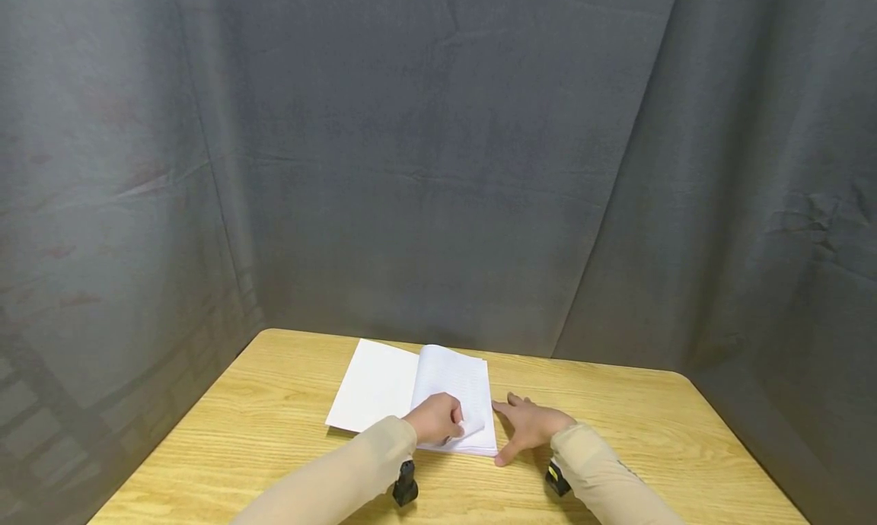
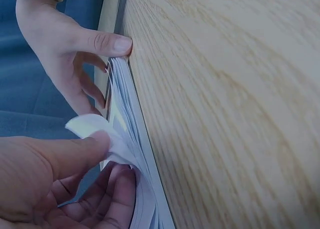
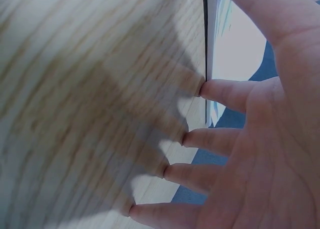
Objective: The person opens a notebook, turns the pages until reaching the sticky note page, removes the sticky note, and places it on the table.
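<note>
A book [image 1: 448, 373] with white pages lies open on the table, its blank left side [image 1: 375, 388] flat. My left hand [image 1: 436, 418] is over the lower part of the right-hand pages. In the left wrist view its thumb and fingers pinch a curled page [image 2: 85, 124], lifted off the stack of page edges [image 2: 132, 104]. My right hand [image 1: 531, 424] is spread beside the book's right edge. Its thumb is at the near right corner, and in the right wrist view the fingertips [image 3: 192, 136] touch down on the wood along the book's side.
The wooden table [image 1: 651, 434] has rounded far corners. A grey curtain [image 1: 425, 167] hangs behind it and on both sides. A small black device is strapped at each wrist, below beige sleeves [image 1: 342, 472].
</note>
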The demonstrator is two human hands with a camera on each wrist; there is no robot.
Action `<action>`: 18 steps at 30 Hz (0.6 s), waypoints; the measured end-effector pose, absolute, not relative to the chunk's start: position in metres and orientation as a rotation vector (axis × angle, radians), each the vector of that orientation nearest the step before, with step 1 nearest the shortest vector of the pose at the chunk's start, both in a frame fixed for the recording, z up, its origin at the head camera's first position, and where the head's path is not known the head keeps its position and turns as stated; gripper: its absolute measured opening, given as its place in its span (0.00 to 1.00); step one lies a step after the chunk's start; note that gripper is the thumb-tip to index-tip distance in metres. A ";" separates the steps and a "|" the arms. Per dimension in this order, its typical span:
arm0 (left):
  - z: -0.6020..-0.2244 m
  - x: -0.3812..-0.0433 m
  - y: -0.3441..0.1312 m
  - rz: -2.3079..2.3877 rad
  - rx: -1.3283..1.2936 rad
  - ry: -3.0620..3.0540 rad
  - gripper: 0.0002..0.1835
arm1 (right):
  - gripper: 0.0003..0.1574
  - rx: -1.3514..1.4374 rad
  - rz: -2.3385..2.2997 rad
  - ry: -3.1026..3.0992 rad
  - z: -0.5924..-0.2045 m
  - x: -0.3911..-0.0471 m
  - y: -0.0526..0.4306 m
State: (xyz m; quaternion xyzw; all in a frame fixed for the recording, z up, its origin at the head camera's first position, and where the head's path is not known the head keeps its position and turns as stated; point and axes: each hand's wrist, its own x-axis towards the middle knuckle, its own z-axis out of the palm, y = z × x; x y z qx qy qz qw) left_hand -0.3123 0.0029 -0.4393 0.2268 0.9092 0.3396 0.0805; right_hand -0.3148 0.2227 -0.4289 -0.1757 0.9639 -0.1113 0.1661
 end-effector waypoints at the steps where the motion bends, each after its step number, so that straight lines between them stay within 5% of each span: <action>1: -0.440 -0.313 0.003 1.027 0.676 2.716 0.15 | 0.66 -0.499 -0.316 2.744 -0.429 -0.315 0.223; 18: -0.438 -0.313 -0.001 1.215 0.654 2.662 0.14 | 0.66 -0.499 -0.286 2.749 -0.428 -0.314 0.222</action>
